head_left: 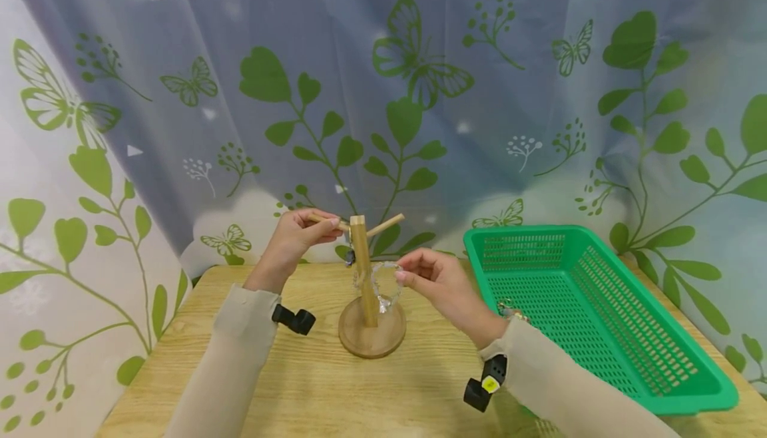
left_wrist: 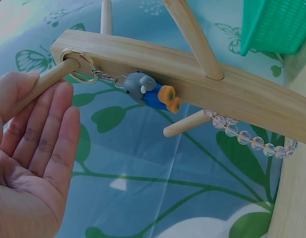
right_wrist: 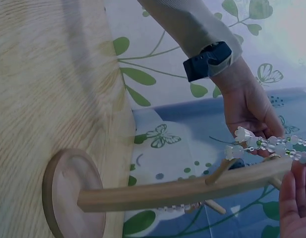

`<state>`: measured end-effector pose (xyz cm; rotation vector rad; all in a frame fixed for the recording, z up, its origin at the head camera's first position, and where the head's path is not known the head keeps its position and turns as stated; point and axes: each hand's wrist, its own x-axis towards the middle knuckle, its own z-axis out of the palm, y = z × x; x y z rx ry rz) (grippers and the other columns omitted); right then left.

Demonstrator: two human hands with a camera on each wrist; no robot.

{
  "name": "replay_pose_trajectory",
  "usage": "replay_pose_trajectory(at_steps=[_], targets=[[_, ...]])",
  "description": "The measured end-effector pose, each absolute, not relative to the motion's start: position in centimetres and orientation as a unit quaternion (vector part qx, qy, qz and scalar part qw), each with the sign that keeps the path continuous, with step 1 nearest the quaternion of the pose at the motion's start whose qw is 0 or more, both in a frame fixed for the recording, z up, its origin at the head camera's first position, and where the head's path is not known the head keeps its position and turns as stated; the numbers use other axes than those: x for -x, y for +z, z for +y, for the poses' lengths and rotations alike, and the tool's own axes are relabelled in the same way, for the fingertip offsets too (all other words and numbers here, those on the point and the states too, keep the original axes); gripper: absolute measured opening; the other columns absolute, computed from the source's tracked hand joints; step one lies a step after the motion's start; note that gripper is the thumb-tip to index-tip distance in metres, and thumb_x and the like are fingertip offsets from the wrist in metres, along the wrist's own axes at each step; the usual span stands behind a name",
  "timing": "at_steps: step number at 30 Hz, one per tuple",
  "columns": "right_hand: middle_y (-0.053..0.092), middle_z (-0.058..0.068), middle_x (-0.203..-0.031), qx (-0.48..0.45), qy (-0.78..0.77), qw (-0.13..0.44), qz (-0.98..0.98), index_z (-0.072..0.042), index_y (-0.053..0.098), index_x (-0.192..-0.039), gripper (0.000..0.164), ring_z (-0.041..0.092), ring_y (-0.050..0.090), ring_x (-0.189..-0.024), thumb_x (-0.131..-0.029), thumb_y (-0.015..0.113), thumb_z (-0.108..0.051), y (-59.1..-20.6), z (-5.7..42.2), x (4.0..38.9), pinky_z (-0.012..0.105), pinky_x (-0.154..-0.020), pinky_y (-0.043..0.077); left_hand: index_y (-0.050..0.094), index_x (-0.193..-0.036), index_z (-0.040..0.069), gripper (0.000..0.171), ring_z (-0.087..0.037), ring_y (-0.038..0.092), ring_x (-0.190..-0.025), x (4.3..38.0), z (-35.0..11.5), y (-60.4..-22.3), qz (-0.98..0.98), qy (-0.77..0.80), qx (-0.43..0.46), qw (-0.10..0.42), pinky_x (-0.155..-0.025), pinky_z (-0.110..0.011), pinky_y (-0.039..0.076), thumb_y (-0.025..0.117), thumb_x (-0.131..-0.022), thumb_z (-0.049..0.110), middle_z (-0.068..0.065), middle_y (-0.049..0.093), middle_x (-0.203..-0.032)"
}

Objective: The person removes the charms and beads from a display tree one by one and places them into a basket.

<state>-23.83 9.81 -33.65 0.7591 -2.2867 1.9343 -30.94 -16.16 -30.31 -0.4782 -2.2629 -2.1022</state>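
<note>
A wooden stand with a round base and several pegs stands upright on the table. At its upper left peg, my left hand pinches the wood between thumb and fingers. A keychain with a grey and blue animal figure hangs by its ring on that peg, close to the post. My right hand pinches a clear beaded bracelet with flower-shaped charms, just right of the post. Another bracelet of clear pinkish beads hangs lower on the stand.
On the right of the table sits a green plastic basket. Inside its near left side lie a few small metallic items, partly hidden by my right sleeve. A patterned curtain hangs behind the wooden table.
</note>
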Motion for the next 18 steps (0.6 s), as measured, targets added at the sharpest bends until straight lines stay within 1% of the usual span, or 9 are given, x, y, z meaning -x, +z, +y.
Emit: replay_pose_trajectory(at_steps=[3, 9, 14, 18], targets=[[0.066, 0.004, -0.089, -0.239, 0.627, 0.028, -0.741, -0.002, 0.065, -0.101, 0.017, 0.015, 0.062, -0.076, -0.089, 0.066, -0.014, -33.4, 10.7, 23.9, 0.028, -0.069, 0.052, 0.07, -0.095, 0.003, 0.011, -0.01, 0.068, -0.078, 30.9, -16.2, -30.2, -0.727, -0.669, 0.154, 0.015, -0.079, -0.027, 0.055, 0.066, -0.09, 0.011, 0.004, 0.071, -0.081], [0.065, 0.005, -0.094, -0.222, 0.624, 0.019, -0.749, -0.002, 0.064, -0.103, 0.02, 0.022, 0.063, -0.084, -0.09, 0.065, -0.018, -33.2, 12.9, 24.0, 0.031, -0.076, 0.053, 0.067, -0.103, -0.006, 0.024, -0.011, 0.069, -0.078, 30.7, -16.2, -30.1, -0.735, -0.66, 0.153, 0.028, -0.078, -0.027, 0.055, 0.067, -0.089, 0.013, 0.005, 0.071, -0.079], [0.065, 0.007, -0.095, -0.198, 0.621, 0.02, -0.758, -0.002, 0.063, -0.105, 0.024, 0.019, 0.062, -0.084, -0.089, 0.066, -0.02, -33.4, 14.8, 24.3, 0.031, -0.077, 0.053, 0.066, -0.106, -0.009, 0.029, -0.011, 0.068, -0.078, 30.4, -15.9, -30.1, -0.75, -0.642, 0.152, 0.046, -0.078, -0.027, 0.055, 0.067, -0.089, 0.015, 0.006, 0.071, -0.079], [0.066, 0.004, -0.094, -0.185, 0.614, 0.03, -0.767, 0.0, 0.062, -0.105, 0.026, 0.016, 0.063, -0.084, -0.089, 0.066, -0.02, -33.6, 16.5, 24.7, 0.031, -0.078, 0.053, 0.066, -0.105, -0.009, 0.027, -0.01, 0.068, -0.077, 30.3, -15.8, -30.2, -0.755, -0.635, 0.154, 0.059, -0.077, -0.026, 0.055, 0.066, -0.089, 0.014, 0.006, 0.07, -0.078]])
